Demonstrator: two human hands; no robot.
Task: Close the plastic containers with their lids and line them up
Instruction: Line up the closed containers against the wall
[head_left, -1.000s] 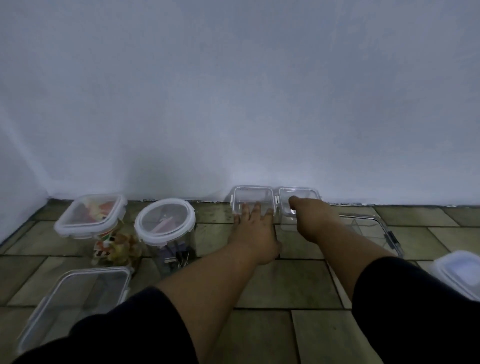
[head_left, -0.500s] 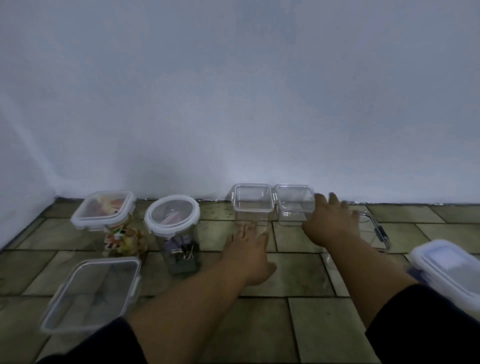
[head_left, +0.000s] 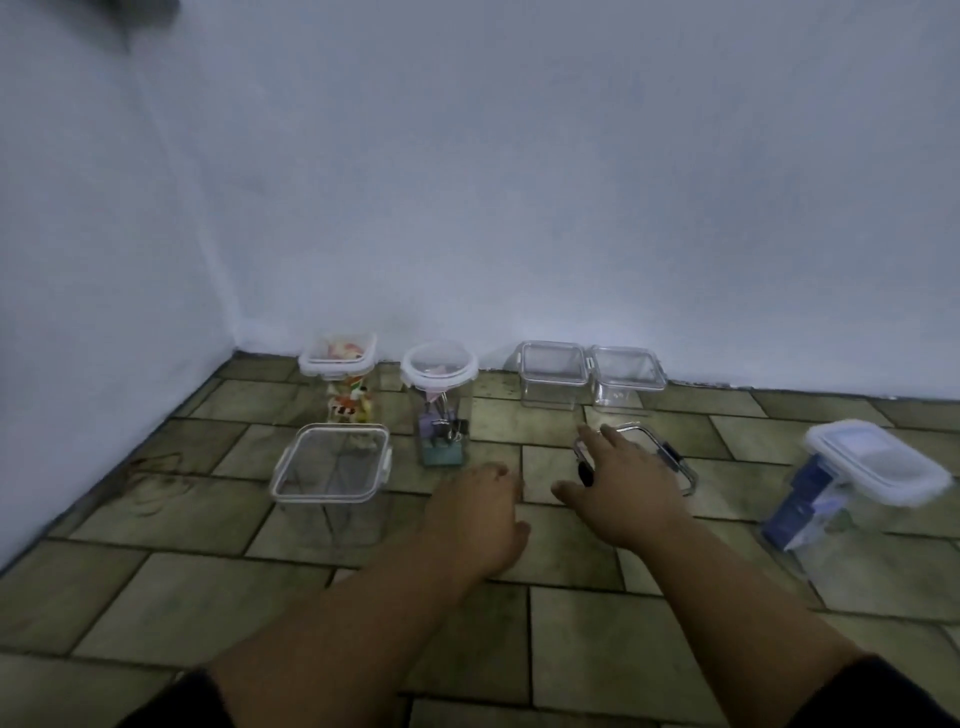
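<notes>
Greenish floor tiles (head_left: 571, 629) met a pale wall (head_left: 519, 182). At twelve o'clock, against that wall, two lidded clear square containers (head_left: 553, 364) (head_left: 628, 371) stood touching, seemingly set there to start the row. At eleven o'clock stood a lidded round jar of binder clips (head_left: 440, 395) and a square tub of colourful items (head_left: 338, 364). A clear lidded box (head_left: 331, 462) sat at ten. The right hand (head_left: 623, 483), fingers spread, reached over a clear latch-sided container (head_left: 675, 460) at one o'clock, probably the next one to be moved. Whether it touched could not be told. The left hand (head_left: 478, 514) hovered empty, fingers loosely curled. A white-lidded box of blue packets (head_left: 878, 467) stood at three o'clock.
</notes>
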